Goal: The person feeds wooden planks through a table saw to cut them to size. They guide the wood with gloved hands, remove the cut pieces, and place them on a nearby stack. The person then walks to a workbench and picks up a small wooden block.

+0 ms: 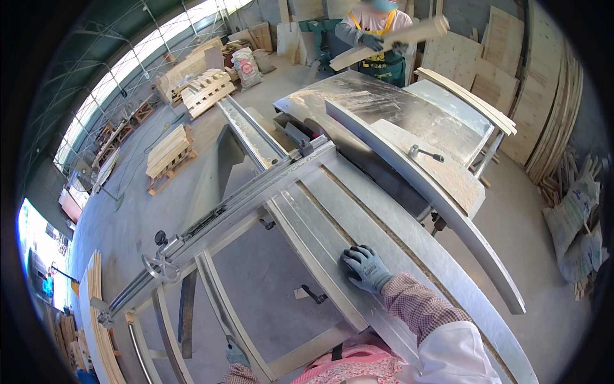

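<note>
My right hand (367, 267), in a grey-blue glove with dark fingertips, rests palm down on the grooved metal sliding table (390, 224) of a panel saw. Its fingers are spread a little and slightly curled, with nothing held in them. Low in the view, my left hand (236, 353) wears a similar glove and is beside a curved metal crossbar (225, 313) of the saw's outrigger frame. Most of its fingers are too small or hidden to read, so contact with the bar is uncertain. A long metal rip fence (409, 160) stands across the saw bed.
Beyond the dusty saw bed (358, 96), a co-worker (384, 57) in gloves and a green apron holds a wooden board (390, 43). Pallets of planks (169, 153) stand on the left. Tall plywood sheets (537, 89) and filled sacks (575, 217) line the right.
</note>
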Tool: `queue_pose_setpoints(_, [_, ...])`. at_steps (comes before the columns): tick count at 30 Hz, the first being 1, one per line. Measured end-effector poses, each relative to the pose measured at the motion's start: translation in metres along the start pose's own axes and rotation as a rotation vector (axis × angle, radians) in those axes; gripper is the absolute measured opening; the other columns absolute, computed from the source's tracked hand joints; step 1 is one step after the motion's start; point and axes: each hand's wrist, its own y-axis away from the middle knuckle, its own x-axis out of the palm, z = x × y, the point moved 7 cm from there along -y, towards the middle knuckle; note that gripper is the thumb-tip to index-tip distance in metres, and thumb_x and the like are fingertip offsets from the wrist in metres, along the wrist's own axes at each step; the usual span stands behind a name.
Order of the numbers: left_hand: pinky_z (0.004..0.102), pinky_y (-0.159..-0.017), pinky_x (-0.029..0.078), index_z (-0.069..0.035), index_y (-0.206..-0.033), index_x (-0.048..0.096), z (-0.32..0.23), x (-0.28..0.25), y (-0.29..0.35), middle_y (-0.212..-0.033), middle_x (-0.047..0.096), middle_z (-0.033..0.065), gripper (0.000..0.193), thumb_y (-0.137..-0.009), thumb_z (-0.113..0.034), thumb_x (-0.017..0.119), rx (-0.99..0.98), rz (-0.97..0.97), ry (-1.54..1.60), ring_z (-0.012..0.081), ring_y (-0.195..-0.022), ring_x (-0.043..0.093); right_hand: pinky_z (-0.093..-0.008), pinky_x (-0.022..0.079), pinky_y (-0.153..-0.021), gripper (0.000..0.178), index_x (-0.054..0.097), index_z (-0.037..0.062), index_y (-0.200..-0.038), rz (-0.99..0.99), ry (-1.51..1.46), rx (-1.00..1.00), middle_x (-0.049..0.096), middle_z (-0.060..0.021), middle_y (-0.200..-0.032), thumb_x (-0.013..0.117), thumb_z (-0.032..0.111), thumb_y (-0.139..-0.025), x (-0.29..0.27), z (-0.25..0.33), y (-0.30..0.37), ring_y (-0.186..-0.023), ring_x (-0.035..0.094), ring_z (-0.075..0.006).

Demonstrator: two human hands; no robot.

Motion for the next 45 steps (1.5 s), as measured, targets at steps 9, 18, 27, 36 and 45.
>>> queue_pose_setpoints(9, [0.0381, -0.073, 0.044, 0.005, -0.105, 0.059, -0.025, -0.009, 0.022, -0.093, 0.063, 0.0197, 0.055, -0.091, -0.046, 0.045, 0.108, -0.012, 0.147, 0.0297, -0.085, 0.058, -0.0475, 0.026, -0.105, 0.056, 0.048, 0.0113, -0.121, 0.031, 0.036, 0.008, 0.045, -0.0109, -0.128, 0.064, 0.031, -0.071, 0.002, 0.0, 0.001, -0.124, 0.037, -0.0316])
queue_pose_setpoints(18, [0.0414, -0.072, 0.046, 0.003, -0.104, 0.058, 0.02, 0.019, -0.026, -0.095, 0.061, 0.0219, 0.062, -0.089, -0.054, 0.042, 0.09, 0.101, 0.186, 0.0337, -0.086, 0.058, -0.0465, 0.024, -0.106, 0.056, 0.047, 0.0102, -0.123, 0.048, -0.01, 0.01, 0.043, -0.0123, -0.13, 0.062, 0.032, -0.073, 0.0, -0.001, 0.003, -0.123, 0.036, -0.0325])
queue_pose_setpoints(27, [0.0415, -0.071, 0.046, 0.003, -0.104, 0.059, -0.019, 0.024, -0.013, -0.094, 0.062, 0.0217, 0.059, -0.089, -0.052, 0.043, 0.036, 0.066, -0.019, 0.0348, -0.085, 0.057, -0.0477, 0.026, -0.105, 0.055, 0.049, 0.0103, -0.121, 0.027, 0.068, -0.014, 0.046, -0.0117, -0.128, 0.062, 0.032, -0.073, 0.0, 0.001, 0.004, -0.123, 0.037, -0.032])
queue_pose_setpoints(36, [0.0413, -0.072, 0.045, 0.003, -0.103, 0.059, -0.013, 0.016, -0.012, -0.094, 0.062, 0.0214, 0.057, -0.09, -0.05, 0.043, 0.014, 0.055, -0.068, 0.0349, -0.086, 0.057, -0.0474, 0.026, -0.105, 0.052, 0.051, 0.0106, -0.119, 0.036, 0.067, -0.021, 0.046, -0.0107, -0.129, 0.062, 0.031, -0.072, 0.001, 0.004, 0.003, -0.123, 0.037, -0.0316])
queue_pose_setpoints(45, [0.0411, -0.072, 0.045, 0.003, -0.103, 0.059, -0.002, 0.011, -0.008, -0.094, 0.062, 0.021, 0.055, -0.09, -0.049, 0.044, -0.003, 0.046, -0.122, 0.035, -0.086, 0.057, -0.0469, 0.026, -0.105, 0.054, 0.048, 0.0117, -0.122, 0.041, 0.06, -0.026, 0.045, -0.0098, -0.13, 0.062, 0.031, -0.073, 0.004, 0.005, 0.002, -0.124, 0.036, -0.031])
